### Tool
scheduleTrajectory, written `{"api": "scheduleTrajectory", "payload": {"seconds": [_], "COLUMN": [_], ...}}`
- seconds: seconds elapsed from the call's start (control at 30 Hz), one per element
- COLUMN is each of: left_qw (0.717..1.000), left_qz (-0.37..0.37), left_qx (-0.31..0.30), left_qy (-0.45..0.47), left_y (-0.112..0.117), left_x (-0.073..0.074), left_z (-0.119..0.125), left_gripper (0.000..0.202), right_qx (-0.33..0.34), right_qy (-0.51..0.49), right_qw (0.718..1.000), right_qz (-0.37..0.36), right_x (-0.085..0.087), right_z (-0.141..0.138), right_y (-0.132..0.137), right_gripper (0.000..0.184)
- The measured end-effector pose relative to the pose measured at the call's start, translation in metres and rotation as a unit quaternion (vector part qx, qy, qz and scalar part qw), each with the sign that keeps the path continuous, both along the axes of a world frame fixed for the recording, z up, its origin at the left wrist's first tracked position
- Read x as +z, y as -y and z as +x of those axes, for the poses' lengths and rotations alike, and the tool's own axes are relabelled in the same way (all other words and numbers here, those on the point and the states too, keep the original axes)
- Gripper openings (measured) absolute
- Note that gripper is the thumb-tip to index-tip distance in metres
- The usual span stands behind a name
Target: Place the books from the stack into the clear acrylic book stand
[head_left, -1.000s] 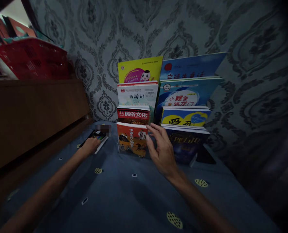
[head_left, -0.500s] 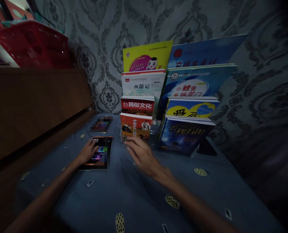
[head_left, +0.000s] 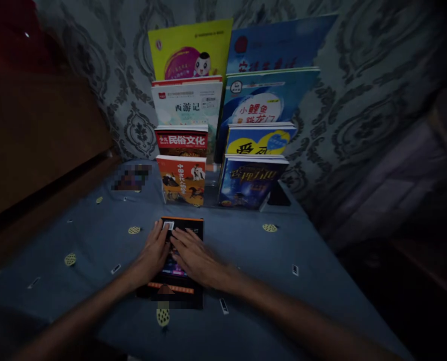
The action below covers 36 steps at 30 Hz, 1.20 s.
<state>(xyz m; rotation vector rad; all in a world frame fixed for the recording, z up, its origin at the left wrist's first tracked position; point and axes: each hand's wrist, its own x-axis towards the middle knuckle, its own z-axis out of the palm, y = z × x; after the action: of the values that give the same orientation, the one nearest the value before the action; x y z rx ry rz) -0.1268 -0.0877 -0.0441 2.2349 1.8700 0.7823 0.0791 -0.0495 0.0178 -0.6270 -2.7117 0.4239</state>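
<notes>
A dark book (head_left: 187,228) with an orange top edge lies flat on the blue patterned cloth (head_left: 246,260) in front of me. My left hand (head_left: 153,253) rests on its left side, fingers stretched flat. My right hand (head_left: 195,255) lies on its middle, fingers also flat and pointing left. Behind the book stands a tiered display of books: an orange one (head_left: 181,180) and a dark blue one (head_left: 249,183) in the front row, a red one (head_left: 181,142) and a yellow-and-blue one (head_left: 259,140) above.
A white book (head_left: 187,103), a yellow book (head_left: 189,50) and two large blue books (head_left: 264,108) fill the upper tiers against the patterned wallpaper (head_left: 358,100). A brown wooden board (head_left: 38,140) rises on the left. The cloth's right edge drops off into darkness.
My left hand has dragged the dark book from the far left toward me to the centre. My right hand left the front row of the display and came down onto the book.
</notes>
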Motion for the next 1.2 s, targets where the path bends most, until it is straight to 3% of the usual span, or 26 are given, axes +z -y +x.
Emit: {"api": "scheduleTrajectory", "payload": {"seconds": [0.13,0.23,0.37,0.53,0.77,1.0,1.2], "left_qw": [0.996,0.993,0.984,0.979,0.964,0.965,0.965], "left_qz": [-0.033,-0.042,-0.033,0.008,0.029,0.033,0.025], "left_qx": [-0.068,-0.105,-0.075,-0.087,-0.081,-0.084,-0.162], "left_qy": [0.037,-0.041,-0.157,-0.185,-0.252,-0.245,-0.205], "left_y": [0.003,0.000,-0.016,-0.028,-0.026,-0.027,-0.038], "left_x": [0.012,0.034,0.053,0.046,0.045,0.045,0.048], "left_z": [0.039,0.056,0.069,0.072,0.072,0.071,0.079], "left_gripper": [0.060,0.064,0.064,0.059,0.053,0.052,0.046], "right_qx": [-0.030,-0.045,-0.053,-0.093,-0.166,-0.191,-0.198], "right_qy": [0.021,0.019,0.009,0.010,-0.006,-0.051,-0.082], "right_qw": [0.999,0.999,0.999,0.996,0.986,0.980,0.977], "right_qz": [-0.008,-0.013,-0.009,0.013,0.035,0.026,0.011], "right_x": [0.005,0.008,0.006,-0.003,-0.015,-0.021,-0.015], "right_z": [0.024,0.036,0.040,0.051,0.096,0.123,0.124], "right_y": [-0.001,0.000,-0.001,-0.005,-0.009,-0.014,-0.013], "right_gripper": [0.046,0.046,0.048,0.051,0.045,0.042,0.043]}}
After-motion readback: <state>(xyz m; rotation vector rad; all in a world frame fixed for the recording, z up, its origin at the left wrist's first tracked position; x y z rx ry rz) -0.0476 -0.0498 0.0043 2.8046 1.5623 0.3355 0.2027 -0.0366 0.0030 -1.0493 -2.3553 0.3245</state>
